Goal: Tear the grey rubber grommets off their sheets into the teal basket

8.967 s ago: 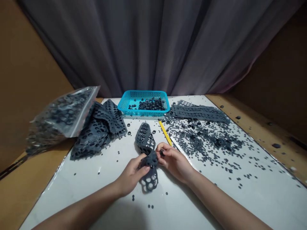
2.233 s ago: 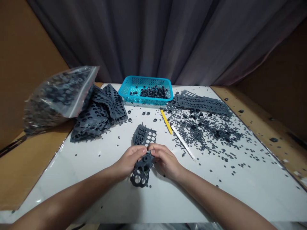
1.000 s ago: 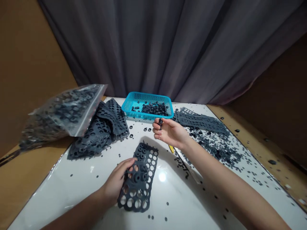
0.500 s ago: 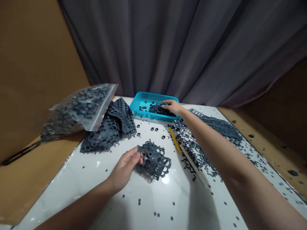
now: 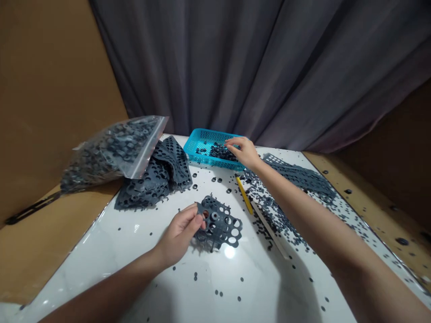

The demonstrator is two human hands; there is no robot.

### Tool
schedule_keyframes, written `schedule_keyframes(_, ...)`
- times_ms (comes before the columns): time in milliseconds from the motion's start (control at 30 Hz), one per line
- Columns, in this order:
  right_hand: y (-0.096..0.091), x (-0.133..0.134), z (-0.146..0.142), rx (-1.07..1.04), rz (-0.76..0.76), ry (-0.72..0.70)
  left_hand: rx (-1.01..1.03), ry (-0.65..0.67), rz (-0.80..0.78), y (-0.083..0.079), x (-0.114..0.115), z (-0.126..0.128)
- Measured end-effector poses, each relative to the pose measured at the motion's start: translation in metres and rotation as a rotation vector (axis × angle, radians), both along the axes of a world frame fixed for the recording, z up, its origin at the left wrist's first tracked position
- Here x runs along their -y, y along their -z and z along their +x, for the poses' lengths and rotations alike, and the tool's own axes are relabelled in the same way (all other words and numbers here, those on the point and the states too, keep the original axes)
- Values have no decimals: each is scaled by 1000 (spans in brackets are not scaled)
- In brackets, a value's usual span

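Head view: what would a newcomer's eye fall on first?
Probably the bright blue basket at the back of the white table, with dark pieces inside and the right hand at its right end. Next, the left hand gripping a dark perforated sheet near the middle, and the bulging clear bag at the left.

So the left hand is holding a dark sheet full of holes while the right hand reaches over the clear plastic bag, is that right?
Not quite: the right hand is over the blue basket, as the head view shows. The left hand is indeed holding a dark sheet full of holes.
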State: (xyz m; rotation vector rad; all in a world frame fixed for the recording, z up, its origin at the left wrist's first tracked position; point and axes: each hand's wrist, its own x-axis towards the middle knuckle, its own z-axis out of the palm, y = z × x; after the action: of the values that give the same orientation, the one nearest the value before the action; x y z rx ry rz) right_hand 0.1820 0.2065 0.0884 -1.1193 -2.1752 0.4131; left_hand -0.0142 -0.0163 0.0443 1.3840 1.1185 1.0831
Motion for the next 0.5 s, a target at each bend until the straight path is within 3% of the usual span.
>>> schedule_keyframes(67, -13, 46, -7, -63, 68, -154, -59, 22, 63, -1, 0, -1)
schedule_keyframes(167, -27, 119, -13, 137, 11, -580, -118, 59, 165, -2, 0, -1)
schedule_keyframes(233, -28, 153, -14, 310, 59, -549, -141, 86, 191, -2, -1, 1)
schedule_keyframes(300, -23, 170, -15, 437, 112, -469, -155, 100, 187, -1, -1, 2)
schedule_keyframes(500, -4, 177, -18, 584, 128, -332, -93, 13, 60, 7, -2, 5)
